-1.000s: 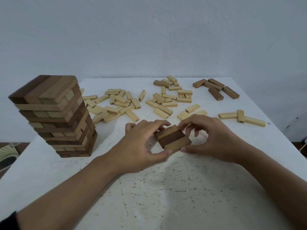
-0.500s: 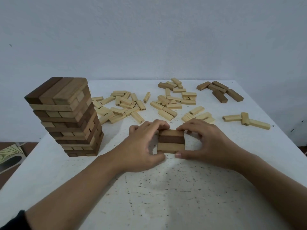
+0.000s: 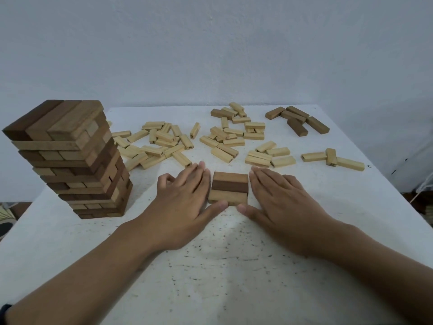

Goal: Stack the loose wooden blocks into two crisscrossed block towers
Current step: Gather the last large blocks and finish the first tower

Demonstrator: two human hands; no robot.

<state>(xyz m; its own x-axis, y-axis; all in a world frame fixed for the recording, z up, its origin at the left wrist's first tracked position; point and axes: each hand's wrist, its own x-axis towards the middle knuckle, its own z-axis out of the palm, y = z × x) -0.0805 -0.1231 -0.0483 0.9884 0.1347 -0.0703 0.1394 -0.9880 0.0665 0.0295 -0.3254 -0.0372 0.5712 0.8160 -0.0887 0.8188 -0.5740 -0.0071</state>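
Note:
Three brown wooden blocks (image 3: 229,190) lie side by side as one flat layer on the white table (image 3: 210,266), near the middle. My left hand (image 3: 185,202) lies flat with straight fingers against the layer's left side. My right hand (image 3: 278,200) lies flat against its right side. Both thumbs touch the layer's near edge. A tall crisscrossed tower (image 3: 68,158) of light and dark blocks stands at the left of the table.
Several loose pale blocks (image 3: 164,144) are scattered behind the hands, with more pale blocks (image 3: 234,134) at centre back and a few (image 3: 332,158) at the right. A small group of dark blocks (image 3: 297,121) lies at the back right. A wall stands behind the table.
The three blocks turned from skewed to square with the table edge. Both hands went from curled fingertips gripping the blocks to flat hands pressing their sides.

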